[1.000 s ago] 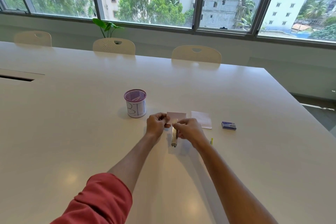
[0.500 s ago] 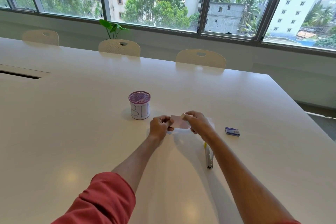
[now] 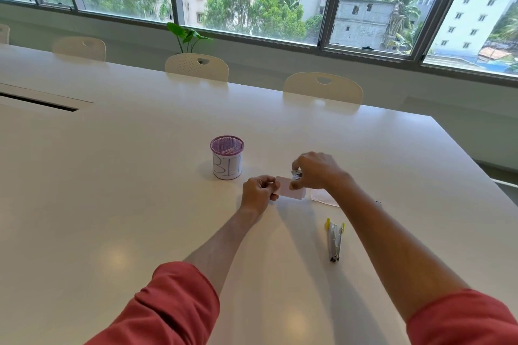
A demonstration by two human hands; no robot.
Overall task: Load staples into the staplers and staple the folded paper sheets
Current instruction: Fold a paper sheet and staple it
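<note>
Both forearms reach forward over the white desk (image 3: 112, 176), red sleeves pushed up near the elbows. A yellow-and-grey stapler (image 3: 335, 241) lies near, right of centre. Farther on, the left hand (image 3: 259, 193) pinches the left edge of a folded pink paper sheet (image 3: 288, 190), while the right hand (image 3: 315, 171) clamps a small stapler (image 3: 296, 174) on its top edge. Another sheet (image 3: 322, 196) lies right; the mesh cup (image 3: 227, 157) stands beyond, left

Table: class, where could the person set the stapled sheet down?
Bare table lies left of the purple bin, and near the body, left of the yellow stapler. It is crowded around both hands, beside the spare sheet.
</note>
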